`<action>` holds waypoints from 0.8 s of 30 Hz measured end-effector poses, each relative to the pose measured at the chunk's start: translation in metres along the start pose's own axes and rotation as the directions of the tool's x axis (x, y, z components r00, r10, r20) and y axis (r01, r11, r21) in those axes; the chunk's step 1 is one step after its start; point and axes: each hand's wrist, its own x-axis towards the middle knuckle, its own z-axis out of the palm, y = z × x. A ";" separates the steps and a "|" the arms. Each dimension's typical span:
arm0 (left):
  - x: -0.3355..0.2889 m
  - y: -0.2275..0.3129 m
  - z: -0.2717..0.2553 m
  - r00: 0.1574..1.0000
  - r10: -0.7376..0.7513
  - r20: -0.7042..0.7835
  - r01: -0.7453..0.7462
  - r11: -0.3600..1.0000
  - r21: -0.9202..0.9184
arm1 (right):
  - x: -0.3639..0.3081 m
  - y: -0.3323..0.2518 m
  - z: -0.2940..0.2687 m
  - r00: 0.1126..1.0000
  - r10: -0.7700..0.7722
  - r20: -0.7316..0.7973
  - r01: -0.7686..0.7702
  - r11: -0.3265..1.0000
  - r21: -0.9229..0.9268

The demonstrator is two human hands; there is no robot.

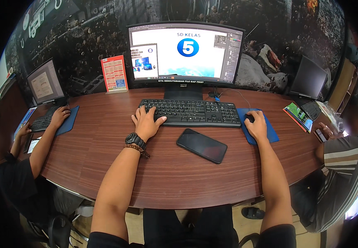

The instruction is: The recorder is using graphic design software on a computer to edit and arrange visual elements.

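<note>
My left hand [147,124] rests on the left end of a black keyboard [195,112], its fingers spread over the keys and its thumb stretched to the right. A dark watch [135,140] and a beaded bracelet are on that wrist. My right hand [257,127] is curled over a black mouse [250,118] on a blue mouse pad [272,135], right of the keyboard. Behind the keyboard stands a wide monitor [206,51] showing a design window with a white page and a blue circle. A black smartphone [202,145] lies screen up, slantwise, between my forearms.
A red and white calendar card [115,74] stands left of the monitor. At the left, a person types at another keyboard [42,123] and monitor [43,82]. On the right, another person sits near a dark monitor [308,78] and colourful booklets [298,117]. The brown desk [166,182] curves around.
</note>
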 end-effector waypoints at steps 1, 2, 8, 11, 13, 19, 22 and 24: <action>0.000 0.000 0.000 1.000 -0.002 0.002 0.002 1.000 -0.001 | 0.000 0.000 0.000 1.000 -0.003 -0.003 0.003 1.000 0.000; 0.000 0.001 0.000 1.000 -0.003 0.002 0.003 1.000 -0.002 | 0.000 0.001 0.000 1.000 -0.003 -0.003 0.003 1.000 0.000; 0.001 0.001 0.001 1.000 -0.005 0.001 0.005 1.000 0.003 | 0.001 0.002 0.000 1.000 -0.001 -0.004 0.001 1.000 0.003; 0.001 0.002 0.000 1.000 -0.010 0.007 0.010 1.000 0.001 | 0.001 0.002 0.000 1.000 -0.007 -0.015 0.007 1.000 0.003; 0.002 -0.003 0.004 1.000 0.001 -0.002 -0.001 1.000 -0.008 | 0.000 0.000 -0.001 1.000 -0.005 -0.003 0.005 1.000 0.023; 0.002 -0.006 0.006 1.000 0.015 -0.010 -0.015 1.000 -0.021 | 0.002 0.002 0.001 1.000 -0.011 0.007 0.011 1.000 0.013; 0.002 -0.005 0.006 1.000 0.010 -0.003 -0.010 1.000 -0.020 | 0.001 0.006 0.005 0.998 -0.026 -0.054 0.029 0.998 0.057; 0.004 -0.004 0.008 1.000 0.009 0.008 -0.009 1.000 -0.023 | 0.002 0.009 0.005 0.999 -0.028 -0.035 0.029 0.999 0.045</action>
